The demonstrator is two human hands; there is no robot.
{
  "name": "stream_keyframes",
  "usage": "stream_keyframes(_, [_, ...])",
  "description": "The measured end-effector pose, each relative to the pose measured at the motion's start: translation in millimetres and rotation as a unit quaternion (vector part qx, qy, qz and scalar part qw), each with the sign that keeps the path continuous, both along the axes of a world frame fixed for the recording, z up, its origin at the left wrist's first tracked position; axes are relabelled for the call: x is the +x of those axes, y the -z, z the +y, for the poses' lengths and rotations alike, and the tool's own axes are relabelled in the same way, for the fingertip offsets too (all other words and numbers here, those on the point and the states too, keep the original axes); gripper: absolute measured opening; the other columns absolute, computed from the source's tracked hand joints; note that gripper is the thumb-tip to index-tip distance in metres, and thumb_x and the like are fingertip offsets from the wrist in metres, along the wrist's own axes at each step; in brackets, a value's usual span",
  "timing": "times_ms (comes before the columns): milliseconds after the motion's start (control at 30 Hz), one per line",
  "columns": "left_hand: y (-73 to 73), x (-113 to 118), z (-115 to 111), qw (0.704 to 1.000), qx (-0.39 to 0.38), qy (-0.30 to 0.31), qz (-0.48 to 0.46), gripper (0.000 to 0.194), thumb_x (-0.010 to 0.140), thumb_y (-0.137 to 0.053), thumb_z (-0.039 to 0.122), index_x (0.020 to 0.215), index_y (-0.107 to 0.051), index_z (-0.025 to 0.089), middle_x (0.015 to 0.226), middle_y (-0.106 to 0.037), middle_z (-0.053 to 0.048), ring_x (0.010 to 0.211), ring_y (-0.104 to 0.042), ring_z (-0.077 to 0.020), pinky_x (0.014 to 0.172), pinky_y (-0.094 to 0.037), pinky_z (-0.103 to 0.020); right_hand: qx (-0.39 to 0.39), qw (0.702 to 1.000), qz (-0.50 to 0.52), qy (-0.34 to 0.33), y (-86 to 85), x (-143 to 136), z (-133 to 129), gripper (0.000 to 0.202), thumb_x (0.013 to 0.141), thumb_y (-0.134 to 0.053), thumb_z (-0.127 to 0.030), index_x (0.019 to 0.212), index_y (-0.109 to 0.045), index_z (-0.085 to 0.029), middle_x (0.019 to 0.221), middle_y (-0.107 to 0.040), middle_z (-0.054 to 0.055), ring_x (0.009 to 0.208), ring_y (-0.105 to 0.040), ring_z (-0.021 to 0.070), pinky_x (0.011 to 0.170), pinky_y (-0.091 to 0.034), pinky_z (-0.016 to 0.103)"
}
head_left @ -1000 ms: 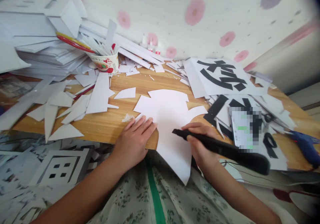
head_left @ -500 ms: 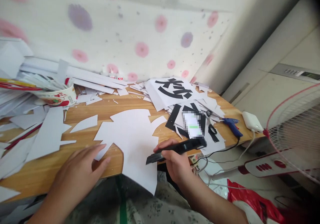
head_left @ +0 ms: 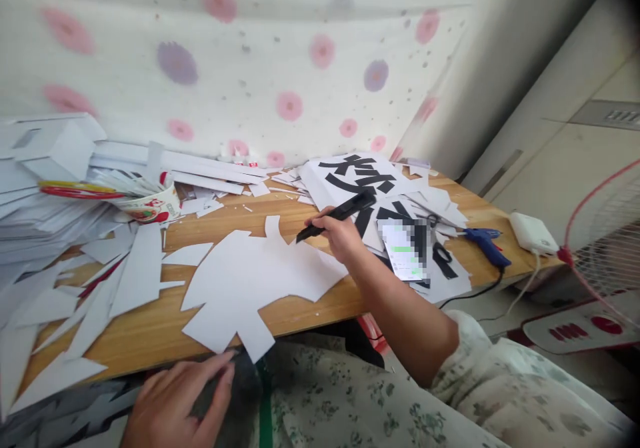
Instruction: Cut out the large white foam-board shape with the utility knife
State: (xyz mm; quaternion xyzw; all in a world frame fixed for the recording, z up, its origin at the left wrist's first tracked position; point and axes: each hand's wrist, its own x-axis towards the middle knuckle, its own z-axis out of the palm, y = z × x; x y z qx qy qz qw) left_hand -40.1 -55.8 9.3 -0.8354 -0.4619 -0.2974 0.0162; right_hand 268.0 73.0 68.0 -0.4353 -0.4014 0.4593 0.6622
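A white cut-out sheet (head_left: 260,271), stiff like card, lies on the wooden table with curved and notched edges and several projecting tabs. My right hand (head_left: 343,235) is closed round a black utility knife (head_left: 340,213), whose tip points down at the sheet's far edge, beside a narrow curved tab. Whether the blade touches the sheet I cannot tell. Close to the table's front edge, my left hand (head_left: 183,401) holds nothing; its thumb and index finger are apart. That index fingertip is near the sheet's closest corner, and contact is unclear.
White scraps (head_left: 135,275) and stacked card fill the left, around a paper bowl (head_left: 155,206) of strips. Printed sheets with black characters (head_left: 357,175), a phone (head_left: 400,251), scissors (head_left: 443,253) and a blue glue gun (head_left: 487,247) lie right. A fan (head_left: 610,215) stands beside the table.
The white sheet has turned and now lies more fully on the table. My right hand has moved the knife to its far edge. My left hand has drawn back towards me.
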Motion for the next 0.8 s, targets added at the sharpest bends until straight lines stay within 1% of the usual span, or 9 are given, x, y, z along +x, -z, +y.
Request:
stream_keyframes(67, [-10.8,1,6,0.999,0.02,-0.03,-0.009,0.011,0.086,-0.058,0.028,0.096,-0.063,0.028,0.079,-0.072,0.001,0.072,-0.066,-0.0231,0.071,-0.047,-0.04,0.024,0.999,-0.04,0.028,4.8,8,-10,0.012,0.063,-0.071,-0.028,0.068,-0.062,-0.02,0.08,-0.071,0.002,0.078,-0.064,0.0186,0.071,-0.051,0.031])
stream_keyframes(133, [-19.7,5,15,0.999,0.043,-0.023,-0.013,0.011,0.087,-0.057,0.023,0.096,-0.062,0.026,0.081,-0.071,0.0,0.075,-0.065,-0.0217,0.075,-0.047,-0.04,0.032,0.994,-0.088,0.06,14.7,16,-30,0.014,0.069,-0.072,-0.033,0.071,-0.064,-0.021,0.078,-0.068,0.001,0.078,-0.063,0.0186,0.072,-0.05,0.032])
stream_keyframes(167, [-23.5,10,20,0.999,0.047,0.006,-0.004,0.013,0.087,-0.057,0.021,0.099,-0.061,0.026,0.084,-0.071,-0.001,0.078,-0.065,-0.0209,0.077,-0.048,-0.039,0.032,0.991,-0.112,0.071,21.1,20,-43,0.015,0.072,-0.071,-0.036,0.073,-0.066,-0.022,0.077,-0.067,0.0,0.077,-0.062,0.0187,0.071,-0.05,0.032])
stream_keyframes(233, [-29.8,28,32,0.994,0.045,0.096,0.024,0.017,0.086,-0.058,0.021,0.102,-0.062,0.025,0.094,-0.072,-0.002,0.088,-0.065,-0.0208,0.085,-0.049,-0.038,0.026,0.984,-0.161,0.071,34.4,25,-70,0.015,0.076,-0.07,-0.038,0.076,-0.07,-0.022,0.075,-0.066,0.001,0.075,-0.062,0.0194,0.069,-0.05,0.032])
stream_keyframes(300, [-33.4,50,44,0.99,0.023,0.124,0.065,0.024,0.087,-0.055,0.02,0.11,-0.063,0.022,0.115,-0.069,-0.006,0.106,-0.062,-0.0237,0.094,-0.049,-0.04,0.032,0.976,-0.203,0.076,46.0,28,-93,0.017,0.08,-0.066,-0.039,0.085,-0.072,-0.024,0.076,-0.067,0.001,0.073,-0.062,0.0196,0.066,-0.051,0.032])
stream_keyframes(367, [-33.9,71,55,0.986,0.008,0.137,0.1,0.024,0.088,-0.053,0.022,0.109,-0.066,0.02,0.125,-0.066,-0.008,0.117,-0.058,-0.0274,0.1,-0.048,-0.045,0.05,0.959,-0.263,0.093,53.7,26,-107,0.021,0.084,-0.063,-0.04,0.096,-0.072,-0.026,0.08,-0.069,0.001,0.071,-0.064,0.0196,0.063,-0.052,0.032])
stream_keyframes(500, [-27.6,91,68,0.979,-0.052,0.132,0.147,0.027,0.088,-0.054,0.025,0.111,-0.068,0.018,0.132,-0.062,-0.009,0.127,-0.052,-0.032,0.105,-0.046,-0.049,0.074,0.929,-0.348,0.096,55.3,10,-108,0.019,0.082,-0.068,-0.036,0.098,-0.071,-0.028,0.087,-0.074,0.002,0.074,-0.07,0.0201,0.068,-0.056,0.033])
stream_keyframes(633, [-19.4,91,68,0.975,-0.074,0.144,0.151,0.039,0.088,-0.057,0.029,0.124,-0.062,0.017,0.138,-0.058,-0.012,0.131,-0.049,-0.0348,0.107,-0.045,-0.05,0.08,0.92,-0.376,0.077,46.5,-8,-97,0.014,0.08,-0.07,-0.028,0.093,-0.07,-0.027,0.085,-0.076,0.002,0.076,-0.072,0.0203,0.072,-0.057,0.032])
stream_keyframes(800, [-12.8,91,66,0.981,-0.068,0.13,0.13,0.039,0.089,-0.055,0.029,0.126,-0.061,0.018,0.139,-0.057,-0.011,0.13,-0.05,-0.0353,0.106,-0.045,-0.052,0.063,0.914,-0.396,0.061,44.7,-8,-93,0.014,0.079,-0.068,-0.024,0.092,-0.069,-0.027,0.082,-0.076,0.0,0.073,-0.072,0.0188,0.07,-0.058,0.03])
